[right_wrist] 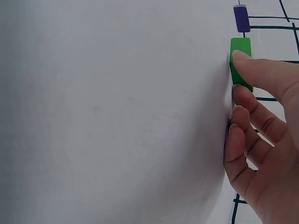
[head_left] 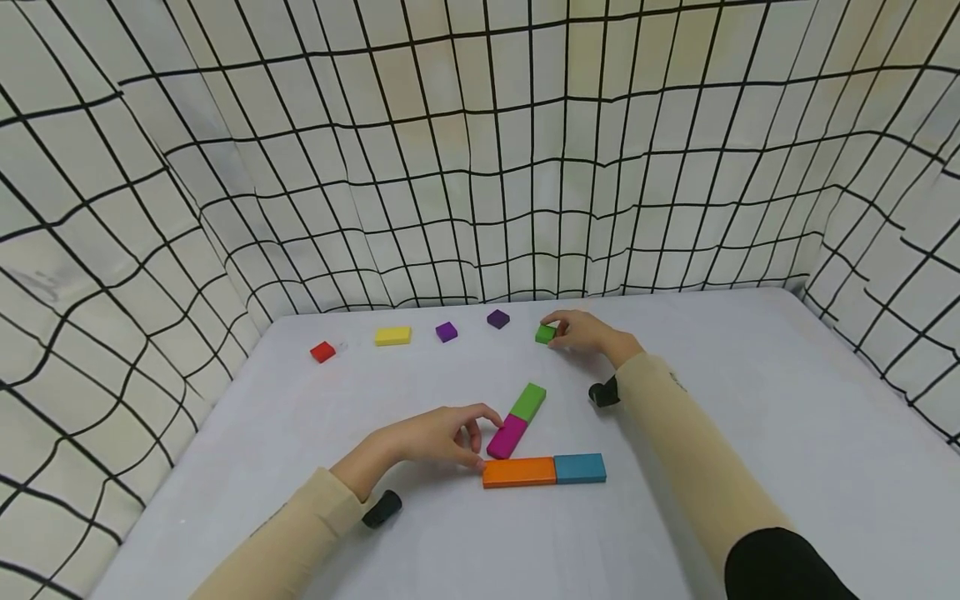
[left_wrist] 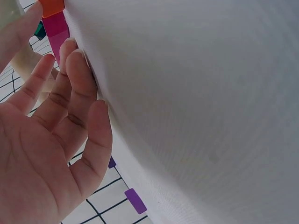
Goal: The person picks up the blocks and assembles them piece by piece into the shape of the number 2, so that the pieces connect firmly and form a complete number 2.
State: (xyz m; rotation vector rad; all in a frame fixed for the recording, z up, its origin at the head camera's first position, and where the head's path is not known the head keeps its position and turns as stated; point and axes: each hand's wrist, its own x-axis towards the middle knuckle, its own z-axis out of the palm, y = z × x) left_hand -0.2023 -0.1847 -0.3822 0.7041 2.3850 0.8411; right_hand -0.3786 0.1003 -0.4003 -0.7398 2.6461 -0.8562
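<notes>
My right hand (head_left: 585, 332) is at the far side of the table and pinches a green block (head_left: 545, 333). In the right wrist view the thumb lies across that block's face, with the other fingers bent below it. Nearer to me, my left hand (head_left: 442, 435) rests with loosely bent fingers beside an orange block (head_left: 519, 472), its thumb at the block's left end. Its index fingertip is right at a magenta block (head_left: 507, 437). A light green block (head_left: 530, 402) continues the magenta one at a slant, and a blue block (head_left: 580, 468) lies end to end with the orange one.
Along the back lie a red block (head_left: 322, 352), a yellow block (head_left: 393, 336), a purple block (head_left: 447, 332) and a dark purple block (head_left: 498, 318). Black netting (head_left: 465, 175) over white walls surrounds the white table (head_left: 247, 467).
</notes>
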